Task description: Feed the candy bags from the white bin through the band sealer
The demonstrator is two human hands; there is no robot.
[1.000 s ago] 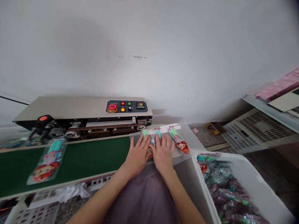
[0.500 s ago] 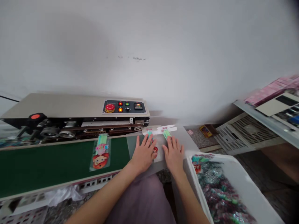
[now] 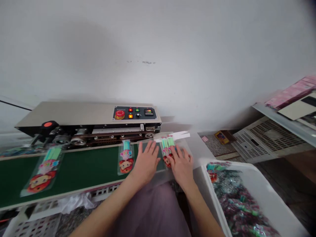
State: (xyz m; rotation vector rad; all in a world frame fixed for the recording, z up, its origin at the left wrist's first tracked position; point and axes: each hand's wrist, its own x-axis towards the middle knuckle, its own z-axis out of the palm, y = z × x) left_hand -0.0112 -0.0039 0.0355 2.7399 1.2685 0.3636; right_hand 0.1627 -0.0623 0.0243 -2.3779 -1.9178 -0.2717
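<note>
My left hand (image 3: 147, 161) lies flat, fingers stretched out, over the near end of the green conveyor belt (image 3: 91, 164). Nothing shows in its grasp. With fingers spread, my right hand (image 3: 182, 166) rests on the right edge of a clear packet (image 3: 166, 149) holding pale green sticks and a red-haired cartoon picture. That packet lies on the smooth plate (image 3: 201, 149) at the belt's right end, partly covered by my fingers. A second packet (image 3: 125, 158) sits on the belt just left of my left hand, and a third packet (image 3: 43, 174) lies farther left.
Behind the belt stands a sealing machine (image 3: 81, 113) with rollers and a lit control panel (image 3: 134, 113). A white bin (image 3: 269, 194) of shiny packets stands at lower right. White plastic crates (image 3: 261, 135) and a shelf (image 3: 283, 123) are farther right.
Two packets have moved left along the belt, one of them out from under my left hand. My right hand has shifted its packet left, beside my left hand.
</note>
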